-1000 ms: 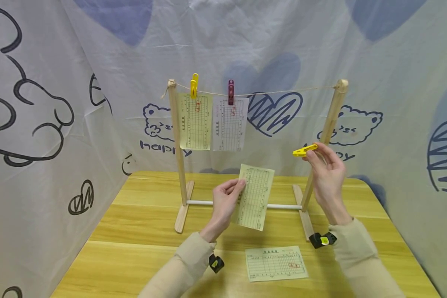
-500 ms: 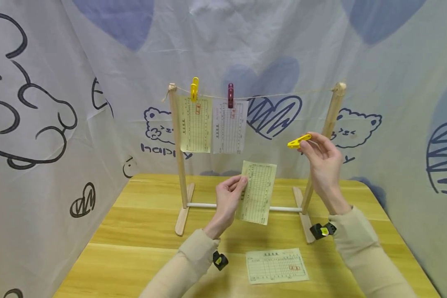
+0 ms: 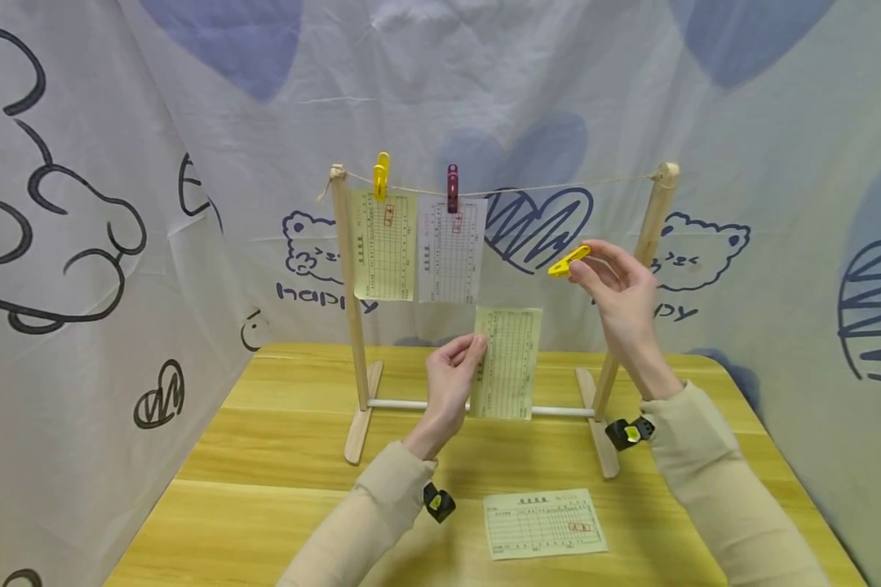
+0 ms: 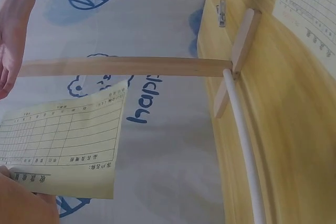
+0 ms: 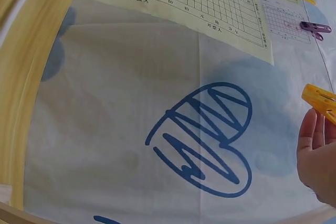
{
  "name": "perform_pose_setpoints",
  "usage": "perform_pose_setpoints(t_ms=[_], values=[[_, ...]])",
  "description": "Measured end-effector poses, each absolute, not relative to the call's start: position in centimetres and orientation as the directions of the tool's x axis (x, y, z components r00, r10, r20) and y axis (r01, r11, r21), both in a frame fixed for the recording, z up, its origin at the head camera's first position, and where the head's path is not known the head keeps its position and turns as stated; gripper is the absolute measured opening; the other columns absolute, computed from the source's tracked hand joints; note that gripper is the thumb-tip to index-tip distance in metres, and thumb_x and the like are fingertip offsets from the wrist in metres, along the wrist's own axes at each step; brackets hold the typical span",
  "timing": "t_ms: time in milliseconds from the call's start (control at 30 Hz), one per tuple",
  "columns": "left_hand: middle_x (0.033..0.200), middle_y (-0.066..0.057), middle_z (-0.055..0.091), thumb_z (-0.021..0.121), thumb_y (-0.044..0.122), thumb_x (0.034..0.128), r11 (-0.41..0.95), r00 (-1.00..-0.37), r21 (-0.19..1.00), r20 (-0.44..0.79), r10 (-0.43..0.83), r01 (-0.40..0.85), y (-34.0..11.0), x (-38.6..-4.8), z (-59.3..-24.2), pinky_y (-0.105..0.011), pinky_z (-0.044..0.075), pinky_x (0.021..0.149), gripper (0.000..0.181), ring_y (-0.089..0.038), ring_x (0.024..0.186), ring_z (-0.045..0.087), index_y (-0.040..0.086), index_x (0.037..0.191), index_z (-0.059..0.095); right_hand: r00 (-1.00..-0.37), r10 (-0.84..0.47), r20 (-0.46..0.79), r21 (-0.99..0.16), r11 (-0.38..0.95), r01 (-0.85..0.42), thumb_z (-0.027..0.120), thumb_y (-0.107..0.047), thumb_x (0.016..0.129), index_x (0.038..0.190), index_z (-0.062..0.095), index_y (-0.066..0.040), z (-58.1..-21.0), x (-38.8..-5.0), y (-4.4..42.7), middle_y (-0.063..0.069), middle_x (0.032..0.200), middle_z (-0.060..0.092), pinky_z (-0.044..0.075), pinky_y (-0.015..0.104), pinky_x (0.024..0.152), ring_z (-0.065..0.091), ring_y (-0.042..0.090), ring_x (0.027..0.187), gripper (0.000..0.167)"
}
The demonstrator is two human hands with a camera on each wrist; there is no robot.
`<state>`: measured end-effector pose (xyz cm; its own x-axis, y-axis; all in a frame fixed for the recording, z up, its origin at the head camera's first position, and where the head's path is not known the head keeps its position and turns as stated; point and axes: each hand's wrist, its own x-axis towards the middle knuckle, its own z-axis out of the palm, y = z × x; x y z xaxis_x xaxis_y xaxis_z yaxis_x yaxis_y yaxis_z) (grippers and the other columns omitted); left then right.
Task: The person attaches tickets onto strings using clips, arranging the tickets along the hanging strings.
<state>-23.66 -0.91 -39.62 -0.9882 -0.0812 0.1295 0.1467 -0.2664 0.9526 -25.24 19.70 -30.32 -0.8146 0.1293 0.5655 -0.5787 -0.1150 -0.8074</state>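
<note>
My left hand (image 3: 451, 383) pinches the left edge of a yellow paper slip (image 3: 510, 363), held upright below the string. My right hand (image 3: 626, 297) pinches a yellow clothespin (image 3: 568, 261) between thumb and fingers, up and to the right of that slip. On the string (image 3: 558, 186), a yellow clothespin (image 3: 381, 177) holds a yellow slip (image 3: 385, 253) and a dark red clothespin (image 3: 452, 188) holds a white slip (image 3: 451, 257). The held slip (image 4: 68, 140) also shows in the left wrist view, and the right hand's clothespin (image 5: 321, 99) in the right wrist view.
The string runs between a left wooden post (image 3: 350, 310) and a right one (image 3: 649, 224), joined low down by a white rod (image 3: 563, 412). Another slip (image 3: 546, 524) lies flat at the table's front. A small clip-like object (image 4: 222, 13) rests beside the stand's foot.
Both hands have risen; the right one has also moved left with its clothespin, closer to the string. The slip in the left hand has come up and stands straighter.
</note>
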Motion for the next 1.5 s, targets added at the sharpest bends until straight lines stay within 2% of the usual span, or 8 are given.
perform_pose_setpoints(t_ms=[300, 533, 633, 833, 1067, 1233, 1400, 1500], values=[[0.114, -0.019, 0.075, 0.066, 0.011, 0.0975, -0.305, -0.989, 0.941, 0.132, -0.071, 0.148, -0.7, -24.2, -39.0, -0.017, 0.057, 0.083, 0.028, -0.003, 0.087, 0.069, -0.007, 0.118, 0.068, -0.802, 0.072, 0.594, -0.801, -0.041, -0.597, 0.072, -0.006, 0.092, 0.119, 0.068, -0.009, -28.9, -25.8, 19.4, -0.002, 0.107, 0.072, 0.058, 0.018, 0.087, 0.069, 0.007, 0.096, 0.027], [0.101, -0.006, 0.076, 0.067, 0.012, 0.0972, -0.305, -0.983, 0.935, 0.161, -0.090, 0.181, -0.7, -24.5, -38.6, -0.016, 0.055, 0.080, 0.028, -0.004, 0.086, 0.066, -0.008, 0.117, 0.068, -0.781, 0.063, 0.621, -0.783, 0.056, -0.619, 0.074, -0.010, 0.092, 0.115, 0.069, -0.015, -27.9, -26.0, 19.1, -0.008, 0.103, 0.073, 0.057, 0.016, 0.086, 0.069, 0.006, 0.095, 0.024], [0.099, -0.002, 0.074, 0.068, 0.014, 0.0969, -0.294, -0.983, 0.938, 0.163, -0.090, 0.182, -0.7, -24.5, -38.4, -0.017, 0.054, 0.080, 0.028, -0.006, 0.088, 0.063, -0.006, 0.117, 0.069, -0.768, 0.058, 0.638, -0.770, 0.082, -0.633, 0.074, -0.007, 0.091, 0.115, 0.069, -0.013, -27.4, -26.1, 18.9, -0.009, 0.102, 0.073, 0.057, 0.016, 0.086, 0.069, 0.006, 0.094, 0.025], [0.102, -0.005, 0.073, 0.068, 0.014, 0.0966, -0.325, -0.983, 0.929, 0.164, -0.077, 0.180, -0.4, -24.7, -37.6, -0.018, 0.056, 0.081, 0.029, -0.008, 0.089, 0.064, -0.005, 0.119, 0.069, -0.738, 0.047, 0.673, -0.736, 0.146, -0.662, 0.072, -0.003, 0.091, 0.122, 0.064, 0.003, -26.5, -26.3, 18.5, -0.011, 0.104, 0.071, 0.056, 0.015, 0.087, 0.068, 0.005, 0.096, 0.032], [0.094, 0.002, 0.073, 0.069, 0.014, 0.0961, -0.366, -0.983, 0.913, 0.164, -0.078, 0.182, 0.1, -25.2, -36.6, -0.017, 0.057, 0.074, 0.028, -0.007, 0.080, 0.064, -0.005, 0.117, 0.069, -0.718, 0.044, 0.694, -0.715, 0.152, -0.682, 0.071, -0.001, 0.092, 0.117, 0.067, -0.008, -25.6, -26.6, 18.5, -0.010, 0.108, 0.071, 0.056, 0.016, 0.089, 0.068, 0.006, 0.098, 0.027], [0.091, 0.004, 0.071, 0.068, 0.013, 0.0960, -0.369, -0.980, 0.908, 0.176, -0.090, 0.197, 0.3, -25.6, -35.7, -0.017, 0.056, 0.074, 0.027, -0.007, 0.079, 0.063, -0.004, 0.117, 0.069, -0.717, 0.047, 0.696, -0.713, 0.170, -0.681, 0.071, -0.003, 0.092, 0.121, 0.065, -0.001, -25.4, -26.8, 18.5, -0.013, 0.105, 0.070, 0.055, 0.015, 0.089, 0.068, 0.006, 0.097, 0.029], [0.092, 0.003, 0.071, 0.069, 0.013, 0.0956, -0.363, -0.980, 0.911, 0.172, -0.096, 0.195, 0.4, -25.8, -35.0, -0.018, 0.057, 0.075, 0.026, -0.007, 0.080, 0.064, -0.001, 0.117, 0.070, -0.710, 0.055, 0.702, -0.708, 0.166, -0.687, 0.071, -0.004, 0.092, 0.119, 0.067, -0.005, -25.1, -27.0, 18.6, -0.012, 0.102, 0.071, 0.056, 0.016, 0.089, 0.068, 0.006, 0.096, 0.027], [0.093, 0.002, 0.072, 0.070, 0.012, 0.0948, -0.370, -0.979, 0.907, 0.175, -0.108, 0.203, 0.6, -26.0, -34.7, -0.017, 0.057, 0.075, 0.026, -0.006, 0.080, 0.065, -0.002, 0.116, 0.070, -0.709, 0.064, 0.703, -0.708, 0.156, -0.688, 0.071, -0.004, 0.092, 0.121, 0.065, 0.002, -24.8, -27.0, 18.5, -0.013, 0.103, 0.071, 0.055, 0.016, 0.090, 0.068, 0.005, 0.097, 0.030]])
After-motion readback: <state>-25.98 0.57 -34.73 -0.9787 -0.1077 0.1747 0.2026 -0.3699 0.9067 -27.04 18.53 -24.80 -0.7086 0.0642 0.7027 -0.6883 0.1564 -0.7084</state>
